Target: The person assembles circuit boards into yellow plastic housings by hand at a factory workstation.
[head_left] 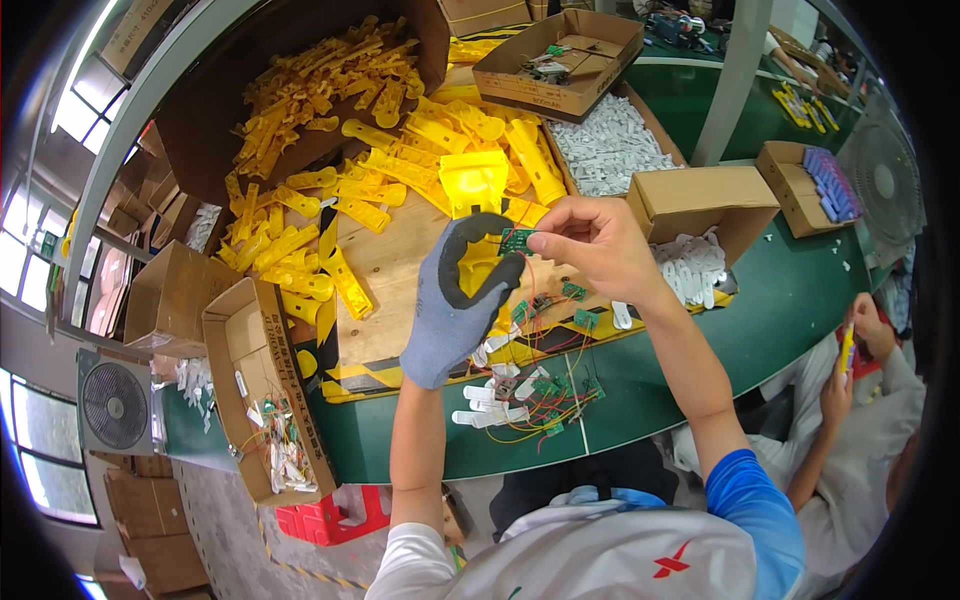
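My left hand, in a grey-blue and black work glove, is wrapped round a yellow plastic housing with a wide, flared far end. Bare, my right hand pinches a small green circuit board at the housing's right side, next to the gloved fingertips. Thin red wires trail down from around the board. Below my hands, more green boards with red and yellow wires lie on the table among white plastic strips.
Yellow housings pile up ahead, spilling from a large carton. White parts fill a box and a tipped carton. At left stands a tray of wired pieces. On the right, another person's hands hold a yellow item.
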Demonstrator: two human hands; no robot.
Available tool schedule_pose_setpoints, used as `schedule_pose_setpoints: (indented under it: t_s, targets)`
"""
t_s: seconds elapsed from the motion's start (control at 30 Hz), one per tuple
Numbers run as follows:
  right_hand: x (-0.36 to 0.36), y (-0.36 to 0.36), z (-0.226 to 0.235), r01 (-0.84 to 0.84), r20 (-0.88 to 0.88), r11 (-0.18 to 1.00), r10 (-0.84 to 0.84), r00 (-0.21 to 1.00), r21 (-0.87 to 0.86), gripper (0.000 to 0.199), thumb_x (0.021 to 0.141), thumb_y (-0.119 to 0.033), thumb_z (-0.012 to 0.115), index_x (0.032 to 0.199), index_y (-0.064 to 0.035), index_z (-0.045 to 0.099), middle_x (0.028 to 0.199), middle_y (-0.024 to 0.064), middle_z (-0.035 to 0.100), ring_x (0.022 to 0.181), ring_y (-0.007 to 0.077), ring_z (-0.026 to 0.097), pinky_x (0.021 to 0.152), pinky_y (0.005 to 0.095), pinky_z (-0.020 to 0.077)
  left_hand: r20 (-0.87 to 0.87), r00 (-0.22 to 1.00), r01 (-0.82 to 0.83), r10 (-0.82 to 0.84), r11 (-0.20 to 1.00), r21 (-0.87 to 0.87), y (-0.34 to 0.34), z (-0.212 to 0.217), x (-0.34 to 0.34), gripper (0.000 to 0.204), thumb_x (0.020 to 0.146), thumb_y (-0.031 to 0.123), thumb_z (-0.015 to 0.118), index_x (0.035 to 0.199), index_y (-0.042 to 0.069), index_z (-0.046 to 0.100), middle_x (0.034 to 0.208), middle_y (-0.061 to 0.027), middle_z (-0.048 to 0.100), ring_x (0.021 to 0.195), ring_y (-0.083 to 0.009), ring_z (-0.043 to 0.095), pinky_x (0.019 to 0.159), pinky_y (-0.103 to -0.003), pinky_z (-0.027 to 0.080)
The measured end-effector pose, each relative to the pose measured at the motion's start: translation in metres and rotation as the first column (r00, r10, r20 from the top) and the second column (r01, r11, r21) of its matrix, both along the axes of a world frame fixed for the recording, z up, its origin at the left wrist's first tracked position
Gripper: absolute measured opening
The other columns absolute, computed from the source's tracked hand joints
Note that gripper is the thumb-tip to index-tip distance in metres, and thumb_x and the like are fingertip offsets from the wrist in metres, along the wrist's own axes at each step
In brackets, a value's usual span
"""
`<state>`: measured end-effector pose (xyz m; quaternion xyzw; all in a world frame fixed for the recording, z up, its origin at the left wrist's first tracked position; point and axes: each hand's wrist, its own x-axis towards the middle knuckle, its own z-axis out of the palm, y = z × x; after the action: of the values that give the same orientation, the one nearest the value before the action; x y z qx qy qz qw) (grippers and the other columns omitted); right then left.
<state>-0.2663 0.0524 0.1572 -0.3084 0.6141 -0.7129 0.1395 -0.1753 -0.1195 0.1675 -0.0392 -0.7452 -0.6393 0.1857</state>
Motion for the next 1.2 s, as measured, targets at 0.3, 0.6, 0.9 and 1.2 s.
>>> schedule_pose_setpoints:
  t_s: [0.3,0.6,0.9,1.2]
  targets:
    - [-0.005,0.006,0.001,0.022,0.017,0.992,-0.020,1.000,-0.126,0.014,0.086,-0.008,0.074,0.093,0.0026,0.070,0.083,0.0018,0.069,0.076,0.0048,0.061,0.070,0.0198,0.0498,0.100,0.990,0.099,-0.104,0.994,0.051,0.000,-0.010,0.001,0.090,0.084,0.001,0.068,0.154,0.007,0.013,0.129,-0.0150,0.053,0.108,-0.0178,0.056,0.093,-0.033,0.046]
    - [-0.005,0.006,0.005,0.089,-0.071,0.995,-0.091,0.993,-0.032,0.012,0.086,-0.006,0.073,0.093,0.0022,0.069,0.086,0.0015,0.067,0.078,0.0047,0.061,0.072,0.0196,0.0493,-0.015,0.970,0.240,-0.244,0.943,0.231,0.012,-0.019,-0.011,0.082,0.090,0.003,0.057,0.157,0.017,0.011,0.117,-0.0157,0.058,0.093,-0.0215,0.063,0.079,-0.033,0.053]
    - [-0.012,0.012,0.002,0.086,-0.091,0.994,-0.092,0.992,-0.067,0.016,0.085,-0.012,0.075,0.092,0.0018,0.070,0.082,0.0008,0.068,0.075,0.0042,0.061,0.069,0.0202,0.0493,0.039,0.975,0.199,-0.220,0.935,0.293,0.014,-0.017,-0.008,0.080,0.087,-0.003,0.056,0.156,0.009,0.017,0.132,-0.0126,0.053,0.113,-0.0163,0.053,0.097,-0.029,0.043]
    - [-0.015,0.017,0.007,0.062,-0.034,0.998,-0.062,0.998,-0.013,0.013,0.086,-0.007,0.074,0.093,0.0011,0.067,0.085,0.0008,0.066,0.080,0.0047,0.061,0.074,0.0200,0.0498,-0.046,0.967,0.253,-0.249,0.949,0.188,0.007,-0.029,-0.015,0.068,0.096,0.033,0.052,0.151,0.004,0.026,0.116,-0.0171,0.059,0.075,-0.0204,0.065,0.060,-0.029,0.053]
